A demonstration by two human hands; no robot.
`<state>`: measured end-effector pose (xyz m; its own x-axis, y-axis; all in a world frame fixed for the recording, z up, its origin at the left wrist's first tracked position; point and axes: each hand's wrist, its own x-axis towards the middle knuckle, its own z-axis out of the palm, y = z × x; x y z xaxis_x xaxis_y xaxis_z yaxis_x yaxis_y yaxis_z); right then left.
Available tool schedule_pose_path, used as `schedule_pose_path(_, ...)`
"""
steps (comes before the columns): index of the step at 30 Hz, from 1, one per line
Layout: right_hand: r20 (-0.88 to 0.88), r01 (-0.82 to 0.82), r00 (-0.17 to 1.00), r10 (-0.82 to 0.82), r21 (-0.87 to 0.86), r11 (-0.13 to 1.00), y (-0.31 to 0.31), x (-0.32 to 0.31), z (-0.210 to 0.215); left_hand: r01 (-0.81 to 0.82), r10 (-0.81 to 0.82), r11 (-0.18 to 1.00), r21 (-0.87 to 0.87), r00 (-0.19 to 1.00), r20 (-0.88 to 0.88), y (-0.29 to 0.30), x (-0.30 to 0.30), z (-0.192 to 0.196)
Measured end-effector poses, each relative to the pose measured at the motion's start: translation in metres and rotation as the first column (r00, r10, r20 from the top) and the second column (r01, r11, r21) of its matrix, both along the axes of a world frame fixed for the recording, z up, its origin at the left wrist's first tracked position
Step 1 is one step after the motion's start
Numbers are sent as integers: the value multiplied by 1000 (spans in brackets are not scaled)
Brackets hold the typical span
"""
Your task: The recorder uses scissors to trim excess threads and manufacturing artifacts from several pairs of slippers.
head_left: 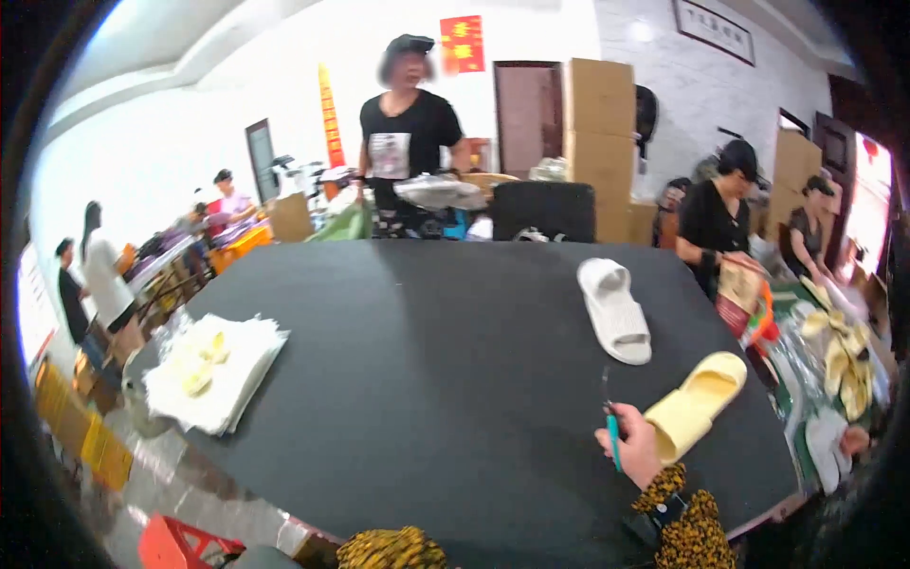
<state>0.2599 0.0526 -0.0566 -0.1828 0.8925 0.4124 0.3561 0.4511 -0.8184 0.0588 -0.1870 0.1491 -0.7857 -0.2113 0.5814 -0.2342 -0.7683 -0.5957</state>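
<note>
My right hand is closed around a slim tool with a teal handle and a thin metal tip pointing away from me; its exact kind is unclear. Right beside that hand lies a yellow slide slipper, its strap toward me. A light grey slide slipper rests farther off on the black table, apart from the yellow one. Of my left arm only a patterned sleeve shows at the lower edge; the hand is out of view.
Small yellow pieces sit on a stack of white sheets or bags at the table's left. A red stool stands lower left. Bins of slippers flank the right edge, where people work. Another person stands beyond the table near stacked cartons.
</note>
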Motion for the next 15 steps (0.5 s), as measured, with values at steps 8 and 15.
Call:
schedule_pose_path(8, -50, -58, 998, 50, -185, 981, -4, 0, 10, 104, -398, 898, -427, 605, -690, 64, -14, 13)
schedule_pose_path(15, -91, -94, 993, 75, -228, 969, -4, 0, 14, 493, -724, 690, -530, 467, -508, 73, 15, 3)
